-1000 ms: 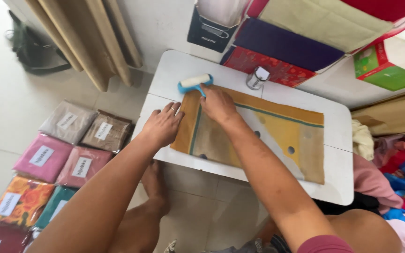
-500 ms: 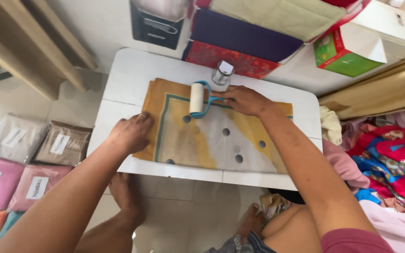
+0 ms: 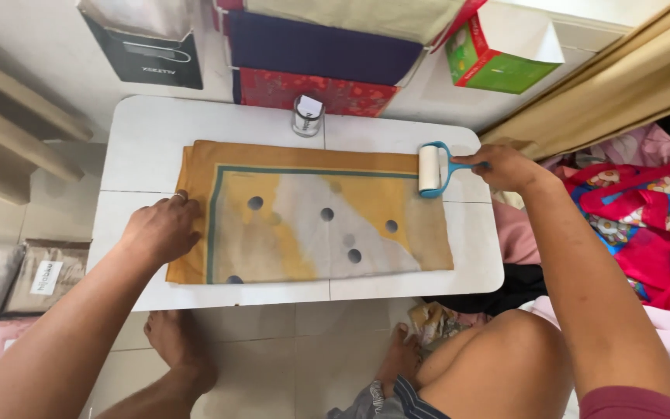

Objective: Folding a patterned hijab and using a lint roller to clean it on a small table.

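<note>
My right hand [image 3: 505, 167] grips the blue-handled white lint roller [image 3: 430, 169] at the folded mustard-yellow dotted cloth's [image 3: 312, 217] right end.
My left hand [image 3: 160, 230] lies flat, fingers spread, pinning the cloth's left edge on the white low table [image 3: 141, 128] over pale floor tiles [image 3: 304, 349].

You had open white table [image 3: 149, 128] left of the glass jar [image 3: 307, 116] (it stood right behind the cloth [image 3: 312, 213]); stacked boxes [image 3: 316, 50] walled off the back.
</note>
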